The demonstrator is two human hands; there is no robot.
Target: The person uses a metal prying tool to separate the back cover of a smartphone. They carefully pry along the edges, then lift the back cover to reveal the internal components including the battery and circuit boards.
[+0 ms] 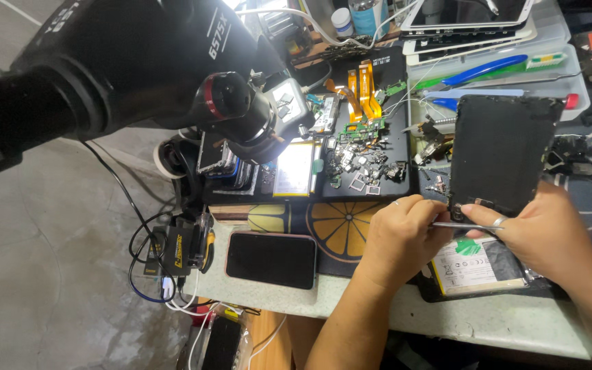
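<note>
Holding a dark phone panel (pixel 505 154) upright and slightly tilted above the bench, the right hand (pixel 549 236) pinches its lower edge between thumb and fingers, closed firmly on the panel; a ring shows on one finger. The left hand (pixel 402 236) is curled shut around a thin metal tool (pixel 464 225), probably tweezers, though the tip is too small to tell for certain. The tool lies nearly level and its point meets the bottom corner of the panel, just beside the right thumb.

Beneath both hands lies a flat battery pack (pixel 471 267) with a white label and a green mark, resting on a dark mat at the near edge of the worktable (pixel 488 322). To the left, a complete smartphone (pixel 271 259) lies face up with its screen dark, well apart from the hands. A mat printed with orange slices (pixel 330 223) sits between that phone and the left hand.

Farther back, a black tray (pixel 371 147) carries many loose small parts, green circuit boards and orange flex cables. A clear plastic box (pixel 495 75) at upper right holds blue-handled pliers and further tools. A black microscope (pixel 173 68) on its arm fills the upper left, with cables hanging off the table edge below it.
</note>
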